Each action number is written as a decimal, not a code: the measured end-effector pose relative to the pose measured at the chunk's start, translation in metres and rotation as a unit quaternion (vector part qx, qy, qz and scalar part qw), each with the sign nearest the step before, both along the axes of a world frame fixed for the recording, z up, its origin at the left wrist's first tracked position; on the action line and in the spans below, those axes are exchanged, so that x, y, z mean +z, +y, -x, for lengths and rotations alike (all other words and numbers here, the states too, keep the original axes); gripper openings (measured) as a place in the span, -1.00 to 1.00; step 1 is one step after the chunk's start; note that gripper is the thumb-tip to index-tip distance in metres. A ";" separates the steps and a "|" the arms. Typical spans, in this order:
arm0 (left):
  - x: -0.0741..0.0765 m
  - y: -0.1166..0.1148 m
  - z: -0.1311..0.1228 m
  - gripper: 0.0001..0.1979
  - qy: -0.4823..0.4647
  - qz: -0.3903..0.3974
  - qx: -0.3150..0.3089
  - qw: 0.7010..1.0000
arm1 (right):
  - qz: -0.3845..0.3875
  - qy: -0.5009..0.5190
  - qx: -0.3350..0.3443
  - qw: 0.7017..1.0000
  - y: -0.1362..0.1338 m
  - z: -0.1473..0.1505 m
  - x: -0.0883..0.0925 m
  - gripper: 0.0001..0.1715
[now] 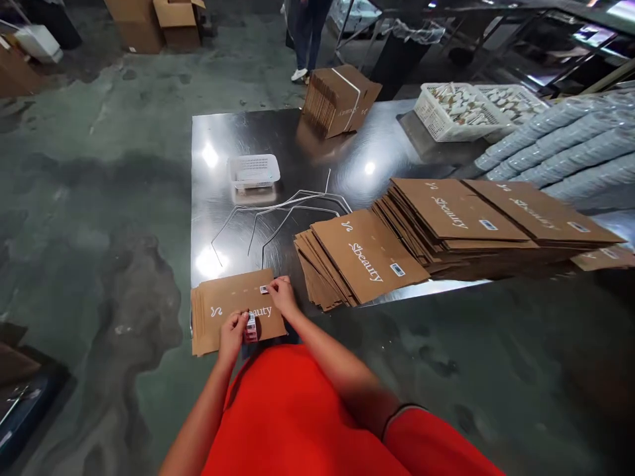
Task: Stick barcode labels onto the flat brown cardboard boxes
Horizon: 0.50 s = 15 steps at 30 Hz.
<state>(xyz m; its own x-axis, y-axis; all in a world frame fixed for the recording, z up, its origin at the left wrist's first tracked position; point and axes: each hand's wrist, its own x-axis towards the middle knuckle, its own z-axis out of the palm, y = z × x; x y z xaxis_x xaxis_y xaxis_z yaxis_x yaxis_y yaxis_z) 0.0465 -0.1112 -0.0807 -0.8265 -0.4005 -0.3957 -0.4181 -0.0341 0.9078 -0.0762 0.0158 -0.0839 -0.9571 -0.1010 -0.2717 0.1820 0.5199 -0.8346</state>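
Observation:
A flat kraft-paper bag (233, 311) printed with white "Beauty" lettering lies at the near left corner of the steel table, partly over its edge. My left hand (232, 336) is shut on a small roll of barcode labels (251, 328), resting it on the bag. My right hand (282, 296) pinches at a small barcode label (264, 289) on the bag's upper edge. Just to the right stands a fanned stack of the same bags (367, 254), with a barcode label on its top bag. My forearms hide nothing of the bag's far edge.
Larger bag stacks (456, 211) cover the table's right side. Bent wires (282, 213) and a white plastic basket (253, 170) lie on the steel table (238, 135). A strapped bundle (340, 99), white crates (454, 112) and a standing person (307, 33) are farther back.

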 end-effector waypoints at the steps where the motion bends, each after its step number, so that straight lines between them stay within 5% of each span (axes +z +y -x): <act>1: -0.003 -0.001 0.001 -0.56 0.001 0.000 -0.004 1.000 | -0.005 0.003 0.002 1.000 -0.001 -0.001 -0.002 -0.81; 15: -0.004 0.000 0.001 -0.58 0.000 0.015 -0.017 1.000 | -0.084 0.036 0.040 0.995 -0.004 -0.002 -0.004 -0.78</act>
<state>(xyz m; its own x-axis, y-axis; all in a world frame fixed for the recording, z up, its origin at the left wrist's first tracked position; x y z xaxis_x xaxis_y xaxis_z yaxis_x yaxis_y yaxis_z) 0.0454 -0.1113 -0.0847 -0.8398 -0.3835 -0.3843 -0.4186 0.0064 0.9082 -0.0747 0.0121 -0.0880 -0.9655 -0.1368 -0.2216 0.0766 0.6642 -0.7437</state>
